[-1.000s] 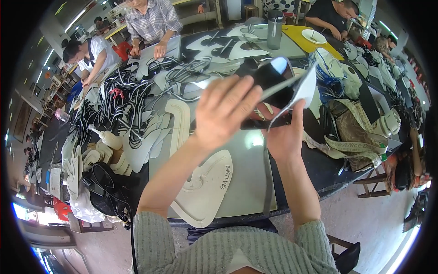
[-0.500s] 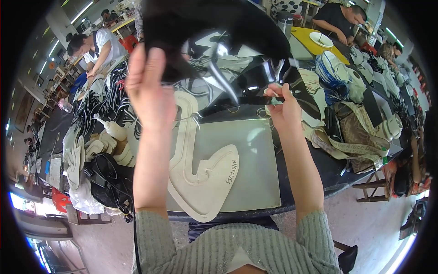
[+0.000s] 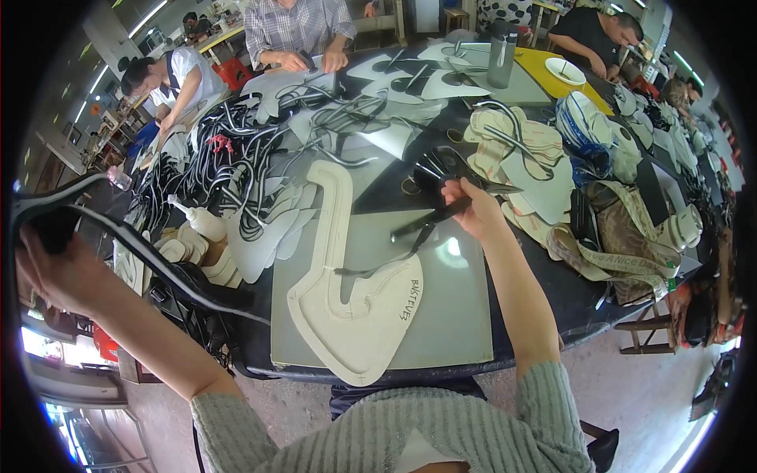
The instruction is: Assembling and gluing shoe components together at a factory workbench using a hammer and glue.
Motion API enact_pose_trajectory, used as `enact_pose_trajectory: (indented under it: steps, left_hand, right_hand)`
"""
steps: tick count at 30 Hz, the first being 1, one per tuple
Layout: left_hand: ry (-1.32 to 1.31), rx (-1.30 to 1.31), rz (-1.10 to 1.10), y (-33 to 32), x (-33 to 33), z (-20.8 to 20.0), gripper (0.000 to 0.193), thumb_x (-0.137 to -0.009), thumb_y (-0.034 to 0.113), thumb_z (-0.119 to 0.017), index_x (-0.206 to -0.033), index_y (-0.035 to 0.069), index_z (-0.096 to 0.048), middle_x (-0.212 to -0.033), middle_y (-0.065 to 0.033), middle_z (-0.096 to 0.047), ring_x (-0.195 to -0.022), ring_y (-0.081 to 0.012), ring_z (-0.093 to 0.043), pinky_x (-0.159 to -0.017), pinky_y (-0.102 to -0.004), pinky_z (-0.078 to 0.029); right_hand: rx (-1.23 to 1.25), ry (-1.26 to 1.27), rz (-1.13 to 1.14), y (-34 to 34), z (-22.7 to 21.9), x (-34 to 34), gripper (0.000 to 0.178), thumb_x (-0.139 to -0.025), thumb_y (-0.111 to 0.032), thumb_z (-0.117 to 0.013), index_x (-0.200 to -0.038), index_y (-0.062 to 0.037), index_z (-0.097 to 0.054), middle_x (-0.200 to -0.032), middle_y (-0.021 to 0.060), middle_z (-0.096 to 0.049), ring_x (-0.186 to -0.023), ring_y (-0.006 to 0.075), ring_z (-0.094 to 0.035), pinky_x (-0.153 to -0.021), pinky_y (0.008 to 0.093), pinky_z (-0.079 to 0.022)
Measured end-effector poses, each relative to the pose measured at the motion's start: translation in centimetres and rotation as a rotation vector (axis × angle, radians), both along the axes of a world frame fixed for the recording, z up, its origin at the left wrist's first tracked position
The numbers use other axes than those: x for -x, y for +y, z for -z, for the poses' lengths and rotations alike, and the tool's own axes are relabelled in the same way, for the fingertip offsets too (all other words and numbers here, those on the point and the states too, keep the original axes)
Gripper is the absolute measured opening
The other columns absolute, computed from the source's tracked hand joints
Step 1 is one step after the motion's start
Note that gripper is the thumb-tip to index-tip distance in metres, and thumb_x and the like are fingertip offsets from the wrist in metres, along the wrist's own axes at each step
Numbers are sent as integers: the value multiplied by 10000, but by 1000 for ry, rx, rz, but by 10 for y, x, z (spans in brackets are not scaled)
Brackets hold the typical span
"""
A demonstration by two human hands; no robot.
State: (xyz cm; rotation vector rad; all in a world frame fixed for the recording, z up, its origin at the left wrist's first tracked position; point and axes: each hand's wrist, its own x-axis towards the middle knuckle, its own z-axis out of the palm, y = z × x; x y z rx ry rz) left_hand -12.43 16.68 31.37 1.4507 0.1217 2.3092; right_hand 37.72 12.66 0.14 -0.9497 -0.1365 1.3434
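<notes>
My left hand (image 3: pixel 59 272), at the far left, is closed on a black glossy piece (image 3: pixel 150 260). A long, pale-edged part of that piece sweeps down toward the board; its other end runs out of view. My right hand (image 3: pixel 473 209) is closed on a black glossy strip (image 3: pixel 430 221), its thin tail hanging over the cream pattern board (image 3: pixel 359 327). Behind these fingers is a shiny, dark curled part (image 3: pixel 434 167); I cannot tell whether it joins the strip. The hook-shaped pattern board, with raised layers and handwriting, lies on a grey-green board (image 3: pixel 453 315) in front of me.
Bundles of black-and-white strips (image 3: pixel 252 158) and pale cut pieces (image 3: pixel 288 229) spread left, around a white squeeze bottle (image 3: pixel 203 223). Right stand stacked pieces (image 3: pixel 540 185), a patterned bag (image 3: pixel 619 236) and a grey bottle (image 3: pixel 501 59). Co-workers (image 3: pixel 296 35) sit around the table.
My left hand has swung far left and down with the black glossy piece, uncovering the table and a co-worker across it. My right hand has moved slightly down and left, still gripping black material.
</notes>
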Motion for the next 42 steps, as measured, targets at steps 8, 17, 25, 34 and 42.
enact_pose_trajectory:
  steps: [8, 17, 25, 34, 42]
  left_hand:
    - [905, 338, -507, -12, -102, 87, 261, -921, 89, -635, -1151, -32, -655, -1036, -84, -698, -952, -103, -605, -885, -244, -452]
    - [808, 389, -336, 1, -87, 98, 276, -941, 57, -607, -1204, -22, -632, -1101, -54, -673, -991, -98, -602, -906, -235, -456]
    - [762, 319, -450, -36, -57, 77, 262, -927, 16, -603, -1181, -30, -645, -1063, -76, -687, -942, -107, -624, -854, -235, -492]
    - [765, 342, -352, -30, -51, 100, 305, -942, 32, -598, -1240, -30, -610, -1208, -86, -646, -1084, -124, -584, -970, -243, -423]
    - [1034, 355, -544, -51, -29, 99, 277, -945, -3, -570, -1213, -5, -641, -1196, -113, -657, -1077, -166, -606, -962, -274, -453]
  right_hand:
    - [166, -608, -380, -66, -48, 21, 452, -919, -388, -648, -945, 63, -622, -868, 117, -671, -733, 205, -665, -740, 303, -580]
    - [-746, -1922, -842, -160, -288, 138, 166, -763, -144, -607, -774, 5, -678, -697, 91, -661, -654, 286, -661, -637, 410, -526]
    - [-848, -1973, -517, -183, -280, 188, 247, -788, -214, -613, -892, 8, -642, -839, 99, -640, -810, 274, -624, -777, 446, -462]
    - [-819, -2106, -262, -199, -259, 208, 369, -817, -294, -620, -1024, 11, -601, -999, 109, -617, -985, 260, -583, -936, 486, -389]
    - [-877, -2219, -211, -201, -228, 198, 486, -842, -364, -627, -1141, 14, -565, -1141, 117, -597, -1141, 248, -546, -1077, 521, -325]
